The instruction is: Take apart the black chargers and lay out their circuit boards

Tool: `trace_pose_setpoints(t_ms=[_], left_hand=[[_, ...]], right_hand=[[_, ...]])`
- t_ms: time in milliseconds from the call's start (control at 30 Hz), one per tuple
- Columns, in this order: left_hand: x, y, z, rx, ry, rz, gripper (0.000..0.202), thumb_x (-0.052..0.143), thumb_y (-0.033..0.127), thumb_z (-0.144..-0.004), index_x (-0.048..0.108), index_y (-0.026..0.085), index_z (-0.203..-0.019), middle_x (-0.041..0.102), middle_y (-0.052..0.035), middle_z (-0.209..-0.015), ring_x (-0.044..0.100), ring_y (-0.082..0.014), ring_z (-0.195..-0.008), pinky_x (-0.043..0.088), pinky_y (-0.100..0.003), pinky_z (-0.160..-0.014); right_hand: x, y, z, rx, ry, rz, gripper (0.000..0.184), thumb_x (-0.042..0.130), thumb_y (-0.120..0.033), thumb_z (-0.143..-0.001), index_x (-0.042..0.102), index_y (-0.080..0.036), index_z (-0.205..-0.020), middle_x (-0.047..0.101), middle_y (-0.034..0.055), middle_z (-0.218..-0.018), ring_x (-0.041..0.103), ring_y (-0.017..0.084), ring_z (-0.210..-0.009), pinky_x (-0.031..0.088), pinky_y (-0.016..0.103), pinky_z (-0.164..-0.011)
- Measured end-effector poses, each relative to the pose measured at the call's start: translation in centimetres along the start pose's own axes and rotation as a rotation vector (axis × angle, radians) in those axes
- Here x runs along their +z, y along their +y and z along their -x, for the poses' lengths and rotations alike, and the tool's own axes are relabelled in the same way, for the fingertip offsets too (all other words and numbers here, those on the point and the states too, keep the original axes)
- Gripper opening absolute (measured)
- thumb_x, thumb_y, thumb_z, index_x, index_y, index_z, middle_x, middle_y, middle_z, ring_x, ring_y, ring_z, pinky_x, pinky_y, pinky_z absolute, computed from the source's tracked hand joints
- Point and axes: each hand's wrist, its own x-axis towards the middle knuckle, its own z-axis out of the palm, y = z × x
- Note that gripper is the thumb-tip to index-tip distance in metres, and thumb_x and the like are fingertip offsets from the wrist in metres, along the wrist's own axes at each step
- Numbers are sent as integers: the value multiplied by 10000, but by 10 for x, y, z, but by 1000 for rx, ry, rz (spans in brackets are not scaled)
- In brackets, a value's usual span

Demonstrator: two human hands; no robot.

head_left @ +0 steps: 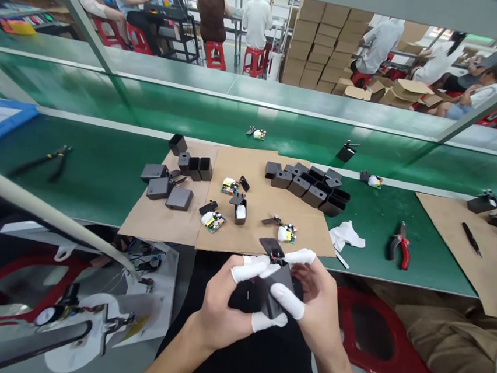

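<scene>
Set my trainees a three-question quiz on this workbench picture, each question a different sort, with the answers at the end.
1. True or false: the left hand and the right hand are both touching the black box.
2. Choose one: as seen in the picture, the red-handled pliers lie to which side of the right hand?
a) left
b) right
3. Fill in the missing word: the finger covers worn on both hands are ____ in colour.

Key: 1 true; 2 b; 3 white.
</scene>
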Motion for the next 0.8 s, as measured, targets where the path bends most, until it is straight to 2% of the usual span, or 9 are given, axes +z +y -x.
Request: trace_pose_setpoints(t_ms=[67,133,200,267,400,533,667,733,800], left_hand=[[8,5,0,-195,152,249,729,1072,220,-535,784,298,-1200,739,-70,-1138,743,-279,-1073,633,-356,-927],[16,11,1,-363,277,480,638,1067,360,-565,757,271,-1115,712,-53,-1098,724,-258,-1050,619,-345,-924],[22,17,1,-473,334,605,567,1035,435,-618,728,246,-1056,703,-45,-1045,707,-242,-1028,600,-346,-947],[24,22,1,-541,366,640,544,1015,431,-651,711,236,-1057,700,-44,-1046,695,-237,-1048,582,-344,-977],[25,24,-1,-594,424,620,616,1008,410,-667,700,255,-1177,711,-62,-1199,697,-246,-1121,578,-352,-1016],[28,19,-1,-564,385,614,448,945,447,-759,727,237,-1089,720,-56,-1113,708,-246,-1084,603,-402,-1018],[34,15,2,-557,376,612,370,878,477,-833,728,223,-1056,750,-86,-1140,725,-257,-1086,631,-429,-992],[37,12,3,-557,409,599,361,868,478,-845,718,219,-1047,757,-92,-1137,733,-260,-1096,641,-421,-973],[40,4,3,-535,451,540,356,875,449,-848,701,226,-1064,757,-80,-1115,748,-245,-1071,645,-393,-953]], right_hand=[[3,3,1,-32,-27,-109,345,797,-479,-925,706,-252,-1168,742,61,-1084,737,226,-950,627,342,-871],[6,5,2,-46,-67,-196,347,714,-497,-985,710,-244,-1223,736,103,-1198,744,260,-1055,636,374,-920],[8,7,2,-48,-94,-249,379,738,-481,-976,708,-249,-1275,728,116,-1267,738,278,-1122,637,393,-962],[11,10,1,-38,-104,-276,405,796,-447,-946,712,-262,-1296,733,105,-1266,738,265,-1119,637,386,-980],[16,12,-7,44,-100,-259,413,878,-386,-891,752,-281,-1270,755,56,-1147,727,200,-999,631,330,-965],[18,9,-17,114,-82,-243,399,875,-470,-883,788,-245,-1200,759,54,-1036,713,203,-928,642,332,-888],[22,6,-28,166,-78,-225,328,806,-516,-936,789,-235,-1104,766,61,-1042,724,213,-933,634,312,-800],[24,6,-31,155,-70,-186,300,771,-509,-966,785,-238,-1093,762,57,-1047,726,212,-934,629,315,-796],[23,8,-31,77,-25,-92,262,726,-474,-1006,780,-247,-1125,746,55,-1048,722,209,-936,623,336,-835]])
